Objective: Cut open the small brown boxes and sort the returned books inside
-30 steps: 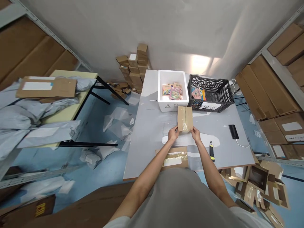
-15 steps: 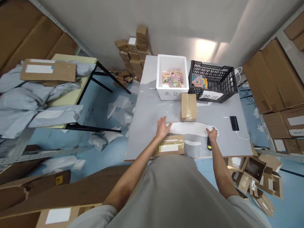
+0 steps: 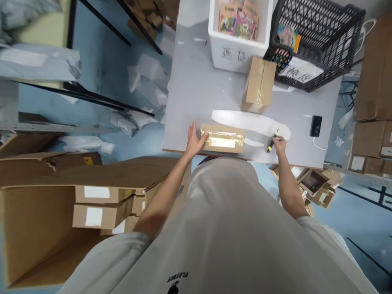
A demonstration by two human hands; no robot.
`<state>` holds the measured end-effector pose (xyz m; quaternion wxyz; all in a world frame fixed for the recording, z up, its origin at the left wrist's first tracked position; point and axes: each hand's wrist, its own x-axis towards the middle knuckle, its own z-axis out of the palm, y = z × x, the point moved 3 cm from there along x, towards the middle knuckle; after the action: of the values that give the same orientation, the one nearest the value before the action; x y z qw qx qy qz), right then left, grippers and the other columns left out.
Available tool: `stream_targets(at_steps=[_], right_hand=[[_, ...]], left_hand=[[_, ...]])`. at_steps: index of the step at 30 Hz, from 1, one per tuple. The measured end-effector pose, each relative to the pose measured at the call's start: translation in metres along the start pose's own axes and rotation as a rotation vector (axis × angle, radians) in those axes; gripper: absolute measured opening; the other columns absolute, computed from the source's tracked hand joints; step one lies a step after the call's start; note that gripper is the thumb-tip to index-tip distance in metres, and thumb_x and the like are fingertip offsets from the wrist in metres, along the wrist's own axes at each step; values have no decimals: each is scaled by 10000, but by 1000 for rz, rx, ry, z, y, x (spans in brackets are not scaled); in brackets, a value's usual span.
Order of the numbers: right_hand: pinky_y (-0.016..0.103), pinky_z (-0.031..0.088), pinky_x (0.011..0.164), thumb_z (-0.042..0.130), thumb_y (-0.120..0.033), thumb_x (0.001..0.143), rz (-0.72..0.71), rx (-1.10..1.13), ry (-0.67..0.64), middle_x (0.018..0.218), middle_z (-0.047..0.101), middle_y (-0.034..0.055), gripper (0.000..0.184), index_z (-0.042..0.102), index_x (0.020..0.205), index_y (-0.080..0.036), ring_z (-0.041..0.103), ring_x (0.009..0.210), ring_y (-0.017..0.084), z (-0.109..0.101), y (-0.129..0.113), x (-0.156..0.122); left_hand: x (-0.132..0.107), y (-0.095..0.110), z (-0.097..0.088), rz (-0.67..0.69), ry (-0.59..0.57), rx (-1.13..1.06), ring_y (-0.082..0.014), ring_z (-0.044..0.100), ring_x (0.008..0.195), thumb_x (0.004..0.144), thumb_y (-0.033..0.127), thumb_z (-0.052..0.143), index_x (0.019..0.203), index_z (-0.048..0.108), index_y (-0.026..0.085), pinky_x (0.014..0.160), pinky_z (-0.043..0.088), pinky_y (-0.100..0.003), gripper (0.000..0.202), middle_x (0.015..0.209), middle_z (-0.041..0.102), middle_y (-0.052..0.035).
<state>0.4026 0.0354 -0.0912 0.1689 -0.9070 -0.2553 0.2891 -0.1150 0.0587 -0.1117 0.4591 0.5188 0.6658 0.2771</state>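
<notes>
A taped cardboard box (image 3: 222, 143) with a white label lies at the table's front edge. My left hand (image 3: 194, 141) is at its left end, fingers stretched and spread, the thumb touching the box's corner. Pinched in my right hand (image 3: 279, 143) is a black and yellow utility knife (image 3: 271, 145), slanted over the table with its thin tip pointing away from me. Behind the box and knife lies a long white patch (image 3: 251, 121) on the grey tabletop. Farther back stands a second taped cardboard box (image 3: 259, 83).
A white bin (image 3: 235, 57) with colourful booklets and a black plastic crate (image 3: 315, 65) stand at the back of the table (image 3: 190, 90). A phone (image 3: 315, 125) on a cable lies right. An open large carton (image 3: 36, 228) holding boxes is at left; empty boxes (image 3: 315, 183) lie on the floor.
My view has tilted downward. My right hand has picked up the utility knife from the table. My left hand has come down to the left end of the front box.
</notes>
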Motion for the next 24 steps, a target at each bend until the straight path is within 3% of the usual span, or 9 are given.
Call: stream_targets(at_steps=[2, 6, 8, 13, 17, 20, 24], right_hand=[[246, 606, 807, 675, -377, 899, -29, 96, -56, 856, 734, -54, 200, 643, 1055, -257, 727, 817, 140, 1, -5, -6], [249, 600, 708, 746, -511, 912, -125, 642, -303, 801, 659, -42, 285, 631, 994, -263, 677, 738, 149, 3, -22, -29], [252, 582, 650, 758, -608, 939, -150, 672, -390, 781, 614, -48, 367, 634, 1009, -270, 643, 678, 146, 2, -34, -48], [251, 497, 544, 682, -874, 981, -278, 407, -511, 774, 613, -39, 605, 629, 1006, -271, 567, 574, 123, 8, -70, -108], [280, 497, 563, 601, -999, 940, -488, 150, -585, 725, 628, -32, 716, 608, 977, -284, 556, 573, 146, 25, -103, -153], [316, 528, 686, 439, -996, 1010, -664, -125, -629, 730, 669, -3, 758, 648, 979, -268, 613, 657, 189, 41, -127, -180], [361, 508, 857, 280, -897, 1113, -865, -551, -621, 963, 806, 90, 834, 744, 1233, -215, 736, 920, 306, 69, -156, -209]], left_hand=[[-2, -2, 1, 64, -32, -27, -382, 75, 1828, 906, 964, 670, 1860, 224, 251, 1467, 44, -595, 1272, 1943, 169, -202], [-9, -1, 0, 181, -143, 27, -391, -5, 1830, 907, 964, 669, 1860, 253, 279, 1460, 37, -607, 1245, 1962, 77, -171], [-12, 0, -3, 229, -198, 40, -420, -29, 1825, 891, 971, 680, 1840, 328, 298, 1451, 37, -641, 1216, 1966, 63, -154], [-9, -1, -12, 309, -278, -9, -444, 3, 1821, 888, 966, 688, 1759, 499, 324, 1447, 56, -667, 1099, 1966, 96, -122], [0, -4, -19, 351, -340, -85, -442, 77, 1818, 866, 957, 724, 1738, 523, 348, 1451, 88, -659, 1083, 1954, 168, -114], [4, -6, -21, 368, -419, -119, -463, 107, 1810, 840, 973, 737, 1760, 494, 325, 1447, 124, -670, 1151, 1947, 181, -147], [2, -9, -20, 367, -498, -180, -480, 135, 1803, 819, 983, 749, 1788, 447, 299, 1440, 167, -674, 1224, 1942, 177, -184]])
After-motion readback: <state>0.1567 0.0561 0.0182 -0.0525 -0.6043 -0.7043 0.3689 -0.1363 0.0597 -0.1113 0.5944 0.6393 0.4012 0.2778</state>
